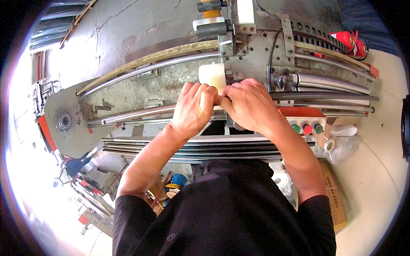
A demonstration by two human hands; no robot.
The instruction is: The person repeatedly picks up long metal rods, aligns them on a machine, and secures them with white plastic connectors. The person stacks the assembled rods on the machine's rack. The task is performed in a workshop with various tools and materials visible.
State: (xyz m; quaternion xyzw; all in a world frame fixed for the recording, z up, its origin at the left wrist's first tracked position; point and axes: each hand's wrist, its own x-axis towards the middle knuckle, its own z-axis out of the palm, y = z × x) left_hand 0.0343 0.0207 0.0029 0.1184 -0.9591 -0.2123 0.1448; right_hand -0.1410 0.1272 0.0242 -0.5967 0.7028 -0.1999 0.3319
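My left hand (pixel 193 107) is closed in a fist, its thumb and bent forefinger pressed together just below a cream-coloured roll (pixel 212 76) on the machine. Touching it from the right is my right hand (pixel 249 103), with curled fingers and its thumb against the left hand's fingers. Whatever the two hands pinch between them is hidden by the fingers. A long dark rod (pixel 326 97) runs from the right side and disappears behind my right hand. Whether it reaches the fingertips cannot be seen.
The metal machine bed (pixel 124 91) carries chrome rails (pixel 149 71). In front lies a row of dark rods (pixel 205 149). A red control box (pixel 304 113) with buttons sits right of my forearm. Fire extinguishers (pixel 350 42) stand far right; a cardboard box (pixel 333 192) is on the floor.
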